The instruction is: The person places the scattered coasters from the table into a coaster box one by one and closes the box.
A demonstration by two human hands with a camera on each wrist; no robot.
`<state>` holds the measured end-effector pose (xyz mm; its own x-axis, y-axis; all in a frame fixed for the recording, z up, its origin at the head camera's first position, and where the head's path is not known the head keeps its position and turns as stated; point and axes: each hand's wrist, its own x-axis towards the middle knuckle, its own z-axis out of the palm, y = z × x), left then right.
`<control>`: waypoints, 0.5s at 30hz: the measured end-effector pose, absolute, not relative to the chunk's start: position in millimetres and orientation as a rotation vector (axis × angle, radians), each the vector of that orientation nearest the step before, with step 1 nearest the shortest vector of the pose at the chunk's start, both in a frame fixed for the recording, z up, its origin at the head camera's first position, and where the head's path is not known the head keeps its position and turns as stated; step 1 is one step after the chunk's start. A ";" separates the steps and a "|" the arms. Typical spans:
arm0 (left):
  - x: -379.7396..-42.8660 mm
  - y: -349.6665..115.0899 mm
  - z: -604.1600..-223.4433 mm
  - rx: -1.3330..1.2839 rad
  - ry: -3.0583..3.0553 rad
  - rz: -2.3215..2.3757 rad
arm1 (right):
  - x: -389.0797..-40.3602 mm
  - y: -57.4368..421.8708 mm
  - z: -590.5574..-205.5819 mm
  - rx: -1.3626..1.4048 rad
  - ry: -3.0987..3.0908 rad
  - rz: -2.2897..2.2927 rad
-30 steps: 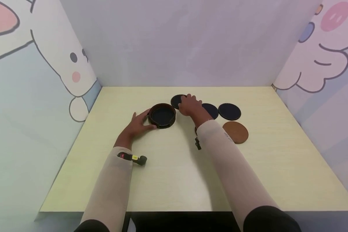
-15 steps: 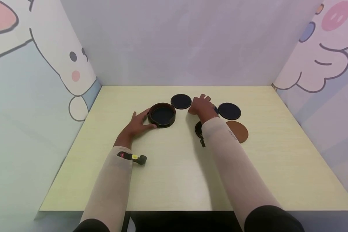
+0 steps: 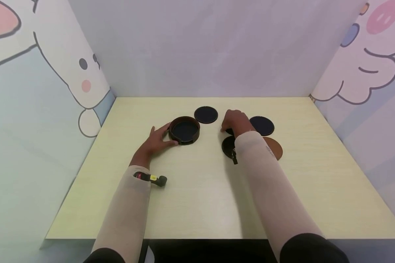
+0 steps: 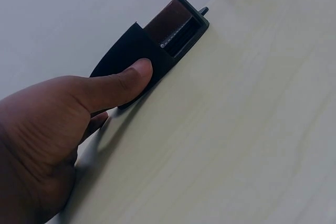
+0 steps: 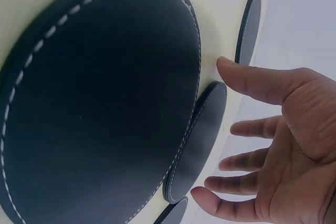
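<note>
In the head view, a round dark coaster holder (image 3: 195, 138) stands on the table left of centre. My left hand (image 3: 154, 143) grips its side, the thumb (image 4: 139, 74) pressed against the outer wall in the left wrist view. My right hand (image 3: 237, 121) reaches down at a black coaster (image 3: 229, 131), which it mostly covers. The right wrist view has that black coaster with white stitching (image 5: 198, 150) beside the spread thumb and fingers, a gap between them. A nearer black coaster (image 3: 228, 145) lies partly under the right wrist.
Another black coaster (image 3: 206, 114) lies behind the holder, to its right. Beyond my right hand are a black coaster (image 3: 263, 126) and a brown one (image 3: 275, 147), partly covered by the sleeve. Printed walls border the pale table (image 3: 191, 197) at the back and sides.
My right hand has moved right, away from the coaster behind the holder, and down to the middle black coaster. The left hand and holder have stayed in place.
</note>
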<state>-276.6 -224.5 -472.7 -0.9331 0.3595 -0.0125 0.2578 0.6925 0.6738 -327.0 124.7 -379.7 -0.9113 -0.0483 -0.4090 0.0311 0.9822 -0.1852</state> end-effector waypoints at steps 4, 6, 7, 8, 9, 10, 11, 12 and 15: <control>-275.7 -224.3 -471.8 0.494 2.753 1.072 | -332.6 129.4 -376.8 0.008 2.631 -0.291; -275.5 -224.2 -471.6 0.495 2.753 1.078 | -333.7 130.6 -375.3 0.000 2.599 -0.289; -275.5 -224.2 -471.6 0.497 2.752 1.079 | -334.2 131.1 -375.0 -0.004 2.586 -0.288; -275.5 -224.2 -471.5 0.500 2.752 1.082 | -334.5 131.4 -374.7 -0.008 2.576 -0.287; -275.5 -224.1 -471.6 0.503 2.753 1.081 | -334.7 131.7 -374.7 -0.013 2.569 -0.284; -275.7 -224.1 -471.9 0.509 2.753 1.080 | -334.5 132.0 -374.5 -0.016 2.565 -0.285; -275.7 -224.2 -472.1 0.513 2.754 1.077 | -334.3 132.5 -374.3 -0.015 2.563 -0.286; -275.7 -224.3 -472.3 0.516 2.754 1.075 | -334.1 132.9 -374.4 -0.015 2.563 -0.287; -276.1 -224.9 -472.3 0.520 2.756 1.075 | -334.3 135.0 -374.7 -0.017 2.564 -0.291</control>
